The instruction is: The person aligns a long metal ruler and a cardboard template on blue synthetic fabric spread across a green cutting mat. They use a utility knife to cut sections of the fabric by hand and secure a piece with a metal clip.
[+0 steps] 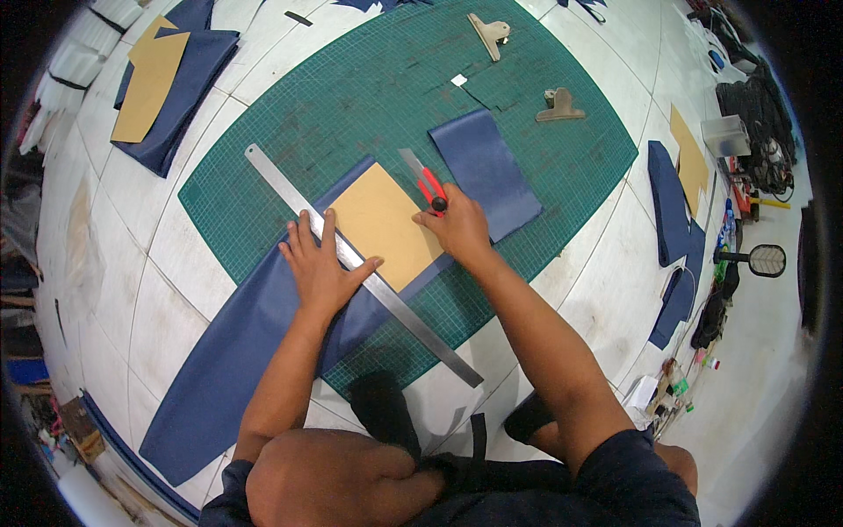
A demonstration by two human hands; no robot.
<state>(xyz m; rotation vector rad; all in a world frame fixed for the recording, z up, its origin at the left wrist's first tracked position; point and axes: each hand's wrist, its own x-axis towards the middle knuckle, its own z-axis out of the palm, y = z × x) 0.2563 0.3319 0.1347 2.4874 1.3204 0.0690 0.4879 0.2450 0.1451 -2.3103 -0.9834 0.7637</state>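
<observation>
My left hand (318,263) lies with fingers spread on a steel ruler (406,316), its thumb reaching over the edge of a tan card template (386,224). The ruler runs diagonally along the template's left side. Beneath both lies a long sheet of dark blue material (237,351), which trails off toward my left knee. My right hand (460,224) grips a red utility knife (430,187) at the template's right edge. Its blade points away from me, over the green cutting mat (316,123). A separate blue rectangle (492,176) rests just beyond the knife.
Two metal bulldog clips (488,37) sit on the mat's far side. Folded blue material (198,83) with tan templates (154,88) lies on the tiled floor at far left. More blue pieces (672,211) are at right, near a racket-shaped swatter (766,260). My knees border the near side.
</observation>
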